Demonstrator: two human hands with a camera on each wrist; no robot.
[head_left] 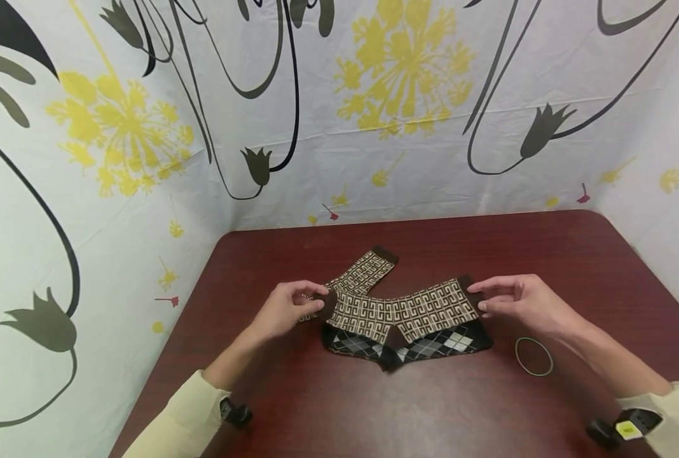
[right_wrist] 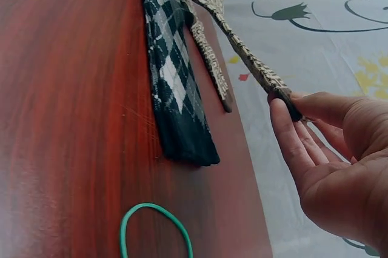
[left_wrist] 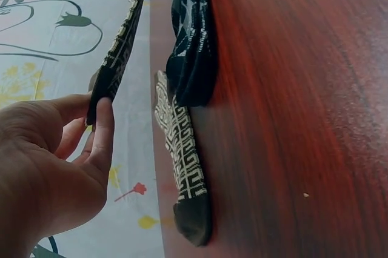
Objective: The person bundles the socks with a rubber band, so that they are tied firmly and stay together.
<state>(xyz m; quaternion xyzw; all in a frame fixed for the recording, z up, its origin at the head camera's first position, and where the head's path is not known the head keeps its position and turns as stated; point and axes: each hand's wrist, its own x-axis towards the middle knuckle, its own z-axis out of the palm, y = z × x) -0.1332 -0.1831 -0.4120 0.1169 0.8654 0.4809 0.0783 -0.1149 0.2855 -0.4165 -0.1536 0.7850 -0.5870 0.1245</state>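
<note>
A brown-and-cream patterned sock (head_left: 433, 310) is held stretched above the tabletop (head_left: 431, 413), its toe pinched between the left hand's (head_left: 289, 310) thumb and fingers, its cuff likewise in the right hand (head_left: 525, 300). Below lies a dark argyle sock (head_left: 462, 340); behind, a matching patterned sock (head_left: 367, 273). A green band (right_wrist: 150, 205) rests nearer the right.

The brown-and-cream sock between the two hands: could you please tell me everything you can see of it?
The brown-and-cream sock looks knitted, with a geometric pattern and plain dark brown toe, heel and cuff. It is held out sideways, its heel pointing down in the head view. The left hand pinches the toe end and the right hand the cuff, both ends lifted off the table. It is above dark argyle socks; whether its heel touches them is unclear.
</note>
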